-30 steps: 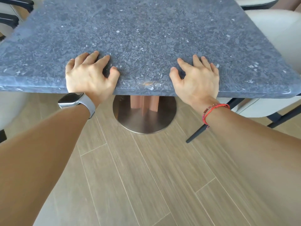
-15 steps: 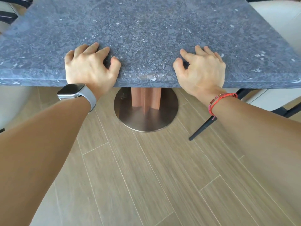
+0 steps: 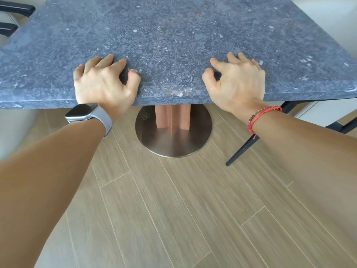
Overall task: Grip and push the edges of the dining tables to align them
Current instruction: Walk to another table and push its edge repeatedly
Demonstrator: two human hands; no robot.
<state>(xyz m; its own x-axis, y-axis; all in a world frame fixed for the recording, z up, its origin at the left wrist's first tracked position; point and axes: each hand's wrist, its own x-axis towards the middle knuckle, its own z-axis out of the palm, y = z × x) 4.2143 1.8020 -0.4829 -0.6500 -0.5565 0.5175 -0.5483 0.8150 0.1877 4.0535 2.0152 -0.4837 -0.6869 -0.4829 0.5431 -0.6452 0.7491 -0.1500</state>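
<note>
A dining table with a dark grey speckled stone top (image 3: 173, 35) fills the upper half of the view. Its near edge runs across in front of me. My left hand (image 3: 102, 84), with a grey watch on the wrist, lies over that edge left of centre, fingers spread on the top. My right hand (image 3: 237, 84), with red bracelets on the wrist, rests over the same edge right of centre. Both palms press against the rim. Under the table stand a reddish wooden pedestal (image 3: 172, 117) and a round steel base (image 3: 173, 136).
A pale chair with black legs (image 3: 243, 147) stands at the right side of the table. Black chair arms (image 3: 15, 8) show at the top left. A white seat edge (image 3: 13, 128) sits low on the left. Wood-look floor planks lie below me.
The table's near edge has slid a little away and up in view, and my right hand has shifted slightly to the right along it. Both hands stay on the edge.
</note>
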